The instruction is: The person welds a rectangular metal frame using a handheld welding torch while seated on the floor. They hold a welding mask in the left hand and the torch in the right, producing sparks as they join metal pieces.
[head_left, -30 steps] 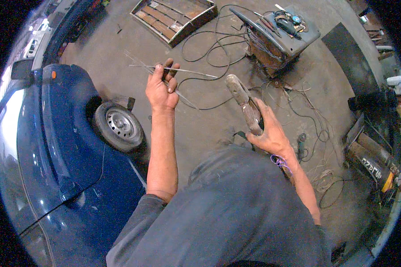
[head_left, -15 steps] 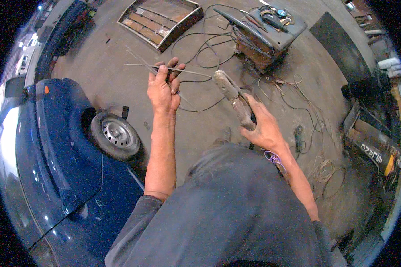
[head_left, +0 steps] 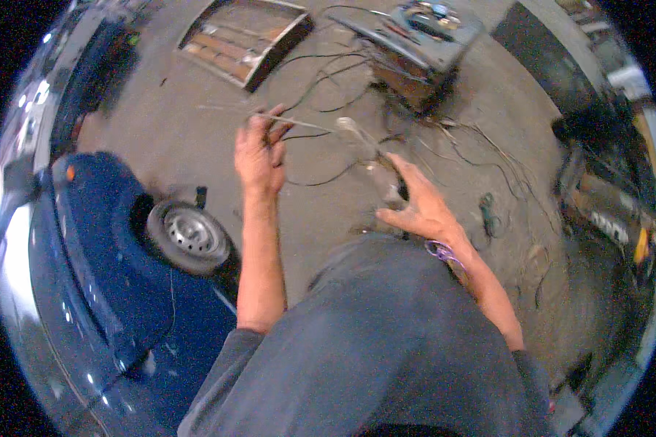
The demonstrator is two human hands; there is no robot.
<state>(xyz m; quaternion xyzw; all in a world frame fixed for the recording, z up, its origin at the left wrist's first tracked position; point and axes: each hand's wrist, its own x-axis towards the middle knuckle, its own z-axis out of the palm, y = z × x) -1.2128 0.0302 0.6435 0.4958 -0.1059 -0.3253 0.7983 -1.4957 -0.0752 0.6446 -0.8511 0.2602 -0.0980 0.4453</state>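
Note:
My left hand (head_left: 261,156) is closed, a thin welding rod (head_left: 307,124) pinched near its fingertips. The rod sticks out on both sides of the fingers, and its right end lies at the jaw of a worn electrode holder (head_left: 380,177). Blur hides whether the jaw grips that end. My right hand (head_left: 421,204) is wrapped round the holder's handle, thumb on the near side. A purple band (head_left: 443,253) circles my right wrist. Both hands are raised over the floor in front of my knees.
At the left stands a blue car (head_left: 124,240) with its wheel (head_left: 189,234) turned out. Ahead lie a metal frame with wooden slats (head_left: 229,54) and a box-like stand (head_left: 412,73) topped with tools. Cables (head_left: 321,95) snake across the floor; a dark sheet (head_left: 543,65) lies far right.
The whole view has shifted slightly and blurred. Both hands sit a little further left in it, still holding rod and holder. Several crossed rods seen earlier in my left hand are now smeared.

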